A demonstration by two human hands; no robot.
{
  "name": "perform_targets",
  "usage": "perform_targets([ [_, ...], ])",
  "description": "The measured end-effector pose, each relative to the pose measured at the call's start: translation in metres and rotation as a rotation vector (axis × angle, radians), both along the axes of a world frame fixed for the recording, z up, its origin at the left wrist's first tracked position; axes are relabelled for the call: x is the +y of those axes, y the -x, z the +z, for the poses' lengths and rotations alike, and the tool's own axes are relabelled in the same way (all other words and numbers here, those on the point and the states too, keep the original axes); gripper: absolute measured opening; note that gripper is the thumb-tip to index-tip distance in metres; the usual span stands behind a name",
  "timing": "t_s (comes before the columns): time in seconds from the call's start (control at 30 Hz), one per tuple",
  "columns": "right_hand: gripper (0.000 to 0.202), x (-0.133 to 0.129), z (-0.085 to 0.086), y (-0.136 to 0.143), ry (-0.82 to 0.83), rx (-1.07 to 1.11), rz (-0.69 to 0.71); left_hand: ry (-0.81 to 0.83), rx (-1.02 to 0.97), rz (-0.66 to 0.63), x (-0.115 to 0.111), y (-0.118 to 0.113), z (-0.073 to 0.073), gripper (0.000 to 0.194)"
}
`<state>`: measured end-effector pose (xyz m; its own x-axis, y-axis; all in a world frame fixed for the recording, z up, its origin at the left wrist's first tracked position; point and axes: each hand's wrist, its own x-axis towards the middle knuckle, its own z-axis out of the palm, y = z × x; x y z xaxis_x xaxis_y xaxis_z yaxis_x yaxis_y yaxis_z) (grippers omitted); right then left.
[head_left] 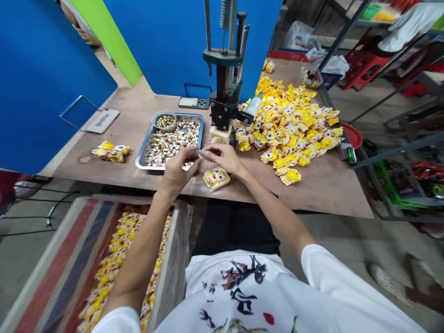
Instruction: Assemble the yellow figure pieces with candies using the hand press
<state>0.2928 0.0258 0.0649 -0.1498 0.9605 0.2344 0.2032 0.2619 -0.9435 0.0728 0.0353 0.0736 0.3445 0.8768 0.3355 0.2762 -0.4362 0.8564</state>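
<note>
My left hand (180, 167) and my right hand (222, 156) meet fingertip to fingertip over the near right corner of a metal tray (140, 162). Both are closed in a pinch on something too small to make out. Many small white, red and yellow parts (168, 147) fill the tray, and a round tub (154, 121) of gold beads (165, 121) stands in its far left corner. Just below my right hand, a yellow and white figure piece (215, 177) lies in a cream block (217, 188). The hand press (222, 108) rises behind my hands.
A large heap of yellow and white figures (291, 129) covers the table's right side. A few figures (111, 151) lie left. A phone (194, 102) lies behind the tray, a white slab (103, 121) farther left. An open box of figures (176, 245) stands below the table's edge.
</note>
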Motion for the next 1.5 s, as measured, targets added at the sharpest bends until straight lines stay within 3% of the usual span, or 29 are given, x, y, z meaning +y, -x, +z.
perform_targets([
  [0.13, 0.061, -0.002, 0.002, -0.008, 0.135, 0.033, 0.135, -0.097, 0.118, 0.009, -0.021, -0.010, -0.004, 0.027],
  [0.27, 0.055, -0.007, 0.000, -0.017, 0.118, -0.043, 0.175, -0.074, 0.098, 0.029, -0.034, -0.014, -0.019, 0.025],
  [0.47, 0.048, -0.007, -0.019, -0.024, 0.244, -0.042, 0.264, 0.034, -0.016, 0.229, -0.056, -0.011, -0.038, 0.027],
  [0.57, 0.042, -0.003, -0.025, -0.026, 0.243, -0.092, 0.292, 0.270, -0.099, 0.300, -0.060, -0.010, -0.043, 0.029],
  [0.67, 0.034, 0.003, -0.026, -0.028, 0.184, -0.160, 0.331, 0.538, -0.199, 0.202, -0.054, -0.012, -0.046, 0.038],
  [0.93, 0.014, 0.012, -0.016, -0.029, -0.005, -0.386, 0.378, 0.897, -0.368, 0.049, -0.030, -0.009, -0.042, 0.030],
  [1.07, 0.011, 0.009, -0.012, -0.022, -0.078, -0.388, 0.407, 1.054, -0.387, 0.082, -0.020, -0.010, -0.042, 0.018],
  [1.2, 0.012, 0.002, -0.009, -0.029, -0.098, -0.390, 0.322, 1.166, -0.408, 0.165, -0.013, -0.016, -0.041, 0.012],
  [1.3, 0.022, -0.022, -0.008, -0.058, -0.138, -0.403, 0.049, 1.145, -0.430, 0.233, -0.016, -0.021, -0.042, 0.011],
  [1.4, 0.037, -0.064, -0.015, -0.090, -0.132, -0.614, -0.199, 1.103, -0.486, 0.260, -0.025, -0.026, -0.043, 0.011],
  [1.5, 0.038, -0.101, -0.027, -0.102, 0.003, -0.910, -0.214, 1.066, -0.521, 0.263, -0.033, -0.031, -0.042, 0.015],
])
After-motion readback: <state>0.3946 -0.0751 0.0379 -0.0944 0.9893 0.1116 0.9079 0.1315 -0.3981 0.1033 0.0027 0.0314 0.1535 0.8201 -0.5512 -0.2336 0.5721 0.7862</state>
